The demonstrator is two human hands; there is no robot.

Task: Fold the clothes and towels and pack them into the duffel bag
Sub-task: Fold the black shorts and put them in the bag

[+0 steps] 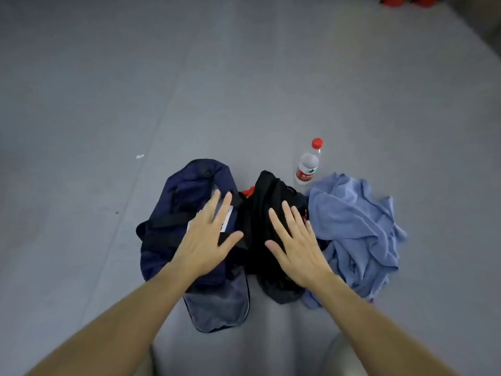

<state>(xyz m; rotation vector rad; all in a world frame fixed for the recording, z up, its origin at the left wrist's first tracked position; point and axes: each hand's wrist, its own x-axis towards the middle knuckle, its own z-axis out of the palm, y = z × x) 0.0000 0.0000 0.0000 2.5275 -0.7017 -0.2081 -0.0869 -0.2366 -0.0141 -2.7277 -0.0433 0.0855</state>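
A person's two bare hands reach out over a heap on the grey floor [108, 104], both palm-down with fingers spread and gripping nothing. The left hand [207, 238] hovers over the navy duffel bag [168, 213], across its black straps and a white tag; whether it touches the bag cannot be told. The right hand [295, 245] is over a crumpled black garment [260, 213] that lies just right of the bag, against its side, a bit of red showing at the garment's far edge. Farther right of the bag, touching the black garment, lies an unfolded blue towel [357, 226]. Beyond the garment, right of the bag's far end, stands a clear bottle [307, 164] with a red cap, upright.
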